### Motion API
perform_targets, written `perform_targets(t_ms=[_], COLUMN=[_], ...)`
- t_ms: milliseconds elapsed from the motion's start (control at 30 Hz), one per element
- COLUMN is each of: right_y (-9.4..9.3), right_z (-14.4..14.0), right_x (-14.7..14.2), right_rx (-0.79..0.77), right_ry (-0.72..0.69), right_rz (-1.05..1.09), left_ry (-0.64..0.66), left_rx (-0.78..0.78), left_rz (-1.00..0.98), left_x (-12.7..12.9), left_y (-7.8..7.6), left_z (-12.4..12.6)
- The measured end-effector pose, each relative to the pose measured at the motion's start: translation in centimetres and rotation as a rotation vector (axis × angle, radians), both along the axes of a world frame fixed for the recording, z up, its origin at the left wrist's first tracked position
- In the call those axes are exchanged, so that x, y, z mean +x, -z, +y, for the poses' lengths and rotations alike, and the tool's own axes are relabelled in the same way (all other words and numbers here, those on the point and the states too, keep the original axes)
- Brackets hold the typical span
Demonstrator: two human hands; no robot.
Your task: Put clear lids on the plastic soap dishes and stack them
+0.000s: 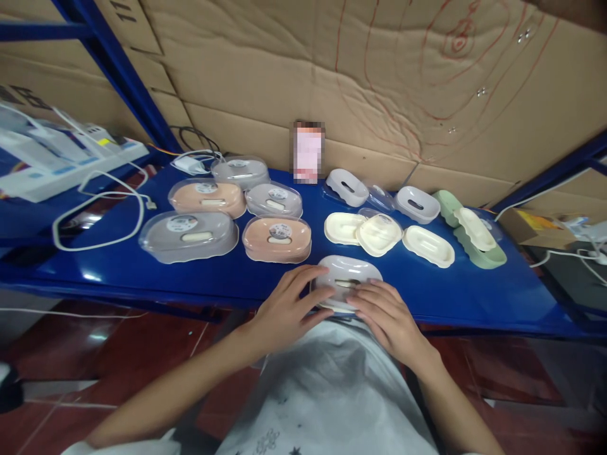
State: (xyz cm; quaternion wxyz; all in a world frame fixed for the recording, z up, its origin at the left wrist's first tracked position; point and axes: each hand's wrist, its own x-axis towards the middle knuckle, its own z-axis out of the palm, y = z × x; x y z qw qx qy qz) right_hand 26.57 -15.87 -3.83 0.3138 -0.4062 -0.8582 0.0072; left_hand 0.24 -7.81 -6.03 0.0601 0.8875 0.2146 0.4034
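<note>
A pale grey oval soap dish (356, 268) lies at the table's front edge, close to my body, with a slot in its middle and a cream edge showing beneath it. My left hand (296, 300) grips its left side, fingers curved along the rim. On the right side, my right hand (384, 309) has its fingertips over the dish near the slot. Just behind it are a cream tray (342, 227), another cream piece (379, 235) and a third cream tray (429, 246). A peach soap dish with a clear lid (276, 239) stands to the left.
Several lidded soap dishes, such as a grey one (190, 237), stand left on the blue table (265, 278). Grey trays (417, 204) and green ones (481, 249) lie at the right. A phone (308, 151) leans on cardboard; a power strip (71, 167) and white cable are far left.
</note>
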Motion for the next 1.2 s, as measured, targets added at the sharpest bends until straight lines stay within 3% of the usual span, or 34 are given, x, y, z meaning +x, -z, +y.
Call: perform_targets(t_ms=[200,300,367,433,600,800,967,1067,1200], right_y=[0.0,-0.9,-1.3,-1.5,-2.4,-5.2,-4.9,-3.8,-2.5], right_z=[0.9,2.8,4.6,6.4,9.3,7.5,4.7,4.5,4.8], right_x=[1.3,3.5,4.9,6.0,6.8,3.7,-0.4,-0.5,1.8], right_rx=[-0.115,-0.056,-0.003,0.006,0.009,0.075,0.065,0.055,-0.039], right_ry=[-0.016,0.185,0.361,0.449,0.403,0.281,0.082,0.14,0.309], right_rz=[-0.021,-0.043,-0.135,-0.256,-0.275,-0.032,-0.092,-0.086,-0.039], left_ry=[0.031,0.049,0.048,0.05,0.045,-0.004,-0.009,0.015,0.037], left_rx=[-0.023,-0.043,-0.046,-0.044,-0.035,-0.054,-0.057,-0.049,-0.017], left_rz=[0.072,0.091,0.095,0.094,0.092,0.061,0.02,0.073,0.105], left_x=[0.0,-0.1,-0.1,-0.1,-0.2,-0.2,-0.2,-0.2,-0.1], left_y=[0.3,0.3,0.3,0.1,-0.1,0.4,0.5,0.1,-0.1], left_z=[0.2,0.3,0.2,0.2,0.2,0.0,0.0,0.1,0.1])
